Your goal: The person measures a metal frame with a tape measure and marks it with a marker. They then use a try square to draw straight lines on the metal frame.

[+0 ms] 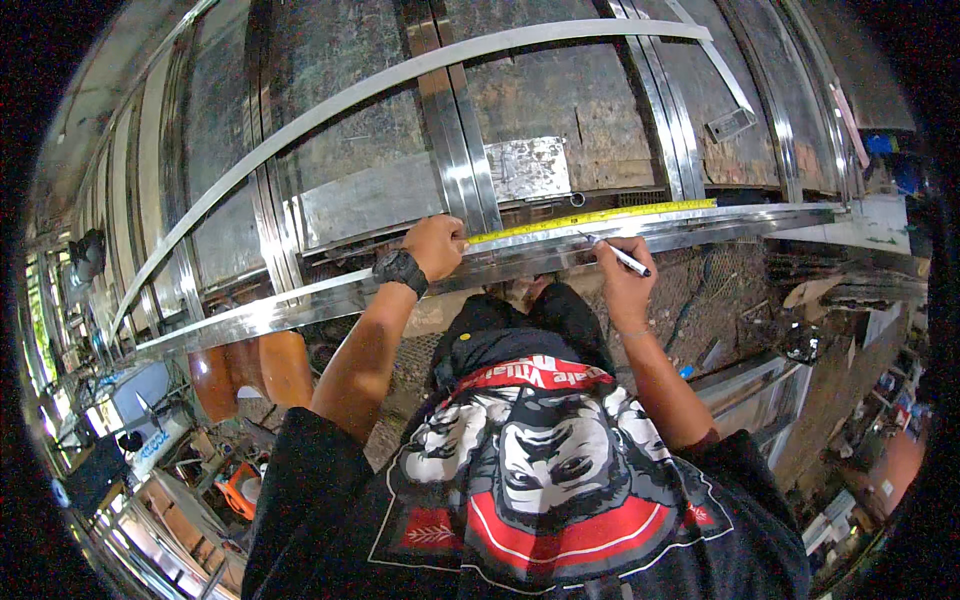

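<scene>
A long shiny steel bar (300, 300) runs across in front of me from lower left to upper right. A yellow tape measure blade (600, 214) lies stretched along its right half. My left hand (435, 245), with a black watch on the wrist, presses the near end of the tape down on the bar. My right hand (618, 262) holds a white marker pen (625, 258) with its tip touching the bar just below the tape.
Behind the bar stand more steel strips and a curved steel rail (330, 105) in front of a worn wall. An orange-brown object (262, 368) sits lower left. Cluttered tools and boxes fill the floor at left and right.
</scene>
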`<state>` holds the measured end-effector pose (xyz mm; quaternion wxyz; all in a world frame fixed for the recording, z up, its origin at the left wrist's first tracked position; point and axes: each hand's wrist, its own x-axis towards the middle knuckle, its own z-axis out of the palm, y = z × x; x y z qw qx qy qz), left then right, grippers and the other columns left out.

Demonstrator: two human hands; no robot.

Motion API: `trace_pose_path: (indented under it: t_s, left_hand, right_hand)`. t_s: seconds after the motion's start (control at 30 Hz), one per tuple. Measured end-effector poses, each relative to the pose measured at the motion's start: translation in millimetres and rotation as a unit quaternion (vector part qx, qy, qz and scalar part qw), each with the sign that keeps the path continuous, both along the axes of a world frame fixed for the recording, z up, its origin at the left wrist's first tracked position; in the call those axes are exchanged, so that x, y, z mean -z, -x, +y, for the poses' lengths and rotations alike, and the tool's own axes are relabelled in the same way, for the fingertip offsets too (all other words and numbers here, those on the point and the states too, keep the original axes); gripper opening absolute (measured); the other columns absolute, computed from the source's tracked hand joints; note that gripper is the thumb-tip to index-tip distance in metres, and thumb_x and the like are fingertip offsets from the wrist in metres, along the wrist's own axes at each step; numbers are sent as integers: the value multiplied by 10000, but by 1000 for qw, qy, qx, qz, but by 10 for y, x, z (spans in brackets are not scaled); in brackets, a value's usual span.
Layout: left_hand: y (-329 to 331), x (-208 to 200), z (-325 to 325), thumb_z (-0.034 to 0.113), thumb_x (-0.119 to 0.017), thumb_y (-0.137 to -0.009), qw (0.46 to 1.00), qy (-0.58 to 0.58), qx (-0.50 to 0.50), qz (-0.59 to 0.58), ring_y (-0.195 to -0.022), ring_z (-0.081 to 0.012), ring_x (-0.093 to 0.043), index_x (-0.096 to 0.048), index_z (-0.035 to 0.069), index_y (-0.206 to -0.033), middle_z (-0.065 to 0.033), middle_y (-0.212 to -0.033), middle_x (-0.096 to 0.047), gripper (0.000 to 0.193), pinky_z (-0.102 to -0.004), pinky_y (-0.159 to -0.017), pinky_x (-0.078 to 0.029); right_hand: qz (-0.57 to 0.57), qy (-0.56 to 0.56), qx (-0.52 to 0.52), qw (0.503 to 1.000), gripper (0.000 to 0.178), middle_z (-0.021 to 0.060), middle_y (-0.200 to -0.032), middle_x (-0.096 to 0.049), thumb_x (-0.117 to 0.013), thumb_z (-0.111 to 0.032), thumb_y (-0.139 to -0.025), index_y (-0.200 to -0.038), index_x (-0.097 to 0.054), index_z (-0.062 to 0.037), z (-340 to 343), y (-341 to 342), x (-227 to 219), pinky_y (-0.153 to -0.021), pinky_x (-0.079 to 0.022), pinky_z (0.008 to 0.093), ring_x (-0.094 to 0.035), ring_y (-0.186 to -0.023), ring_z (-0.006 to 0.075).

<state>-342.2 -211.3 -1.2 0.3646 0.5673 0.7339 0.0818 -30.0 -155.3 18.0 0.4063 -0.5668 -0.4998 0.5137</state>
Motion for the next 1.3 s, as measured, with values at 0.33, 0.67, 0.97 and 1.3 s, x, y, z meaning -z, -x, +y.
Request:
trace_pose_path:
  t_s: [0.33,0.67,0.97,1.3]
  left_hand:
    - [47,96,91,276,-781,-819,1000,9,15,16,-913,-407,-692,-742,75,-943,-187,-951,-725,239,-506,-809,-543]
    - [61,153,44,251,-763,-806,999,-22,19,16,-894,-415,-694,-728,55,-944,-201,-930,-722,242,-501,-800,-545]
    - [46,102,32,256,-757,-815,1000,-19,8,19,-885,-420,-696,-732,67,-942,-211,-914,-717,229,-510,-797,-548]
    - [41,116,49,251,-762,-806,1000,-19,12,14,-875,-414,-700,-735,82,-904,-198,-901,-719,197,-514,-779,-553]
  right_hand:
    - [2,-19,-83,996,145,-13,-796,-649,-764,-91,-911,-877,-641,-24,-73,562,249,-656,-480,241,-561,-739,52]
    - [-77,-79,-168,980,130,44,-759,-690,-771,-105,-880,-891,-667,-28,-101,673,274,-640,-508,284,-609,-701,82]
    - [-90,-92,-181,975,147,69,-762,-697,-768,-111,-884,-895,-657,-15,-93,693,210,-645,-518,294,-623,-699,97]
    - [-92,-90,-175,976,163,54,-754,-693,-776,-118,-879,-896,-641,-29,-98,691,310,-636,-515,293,-613,-688,89]
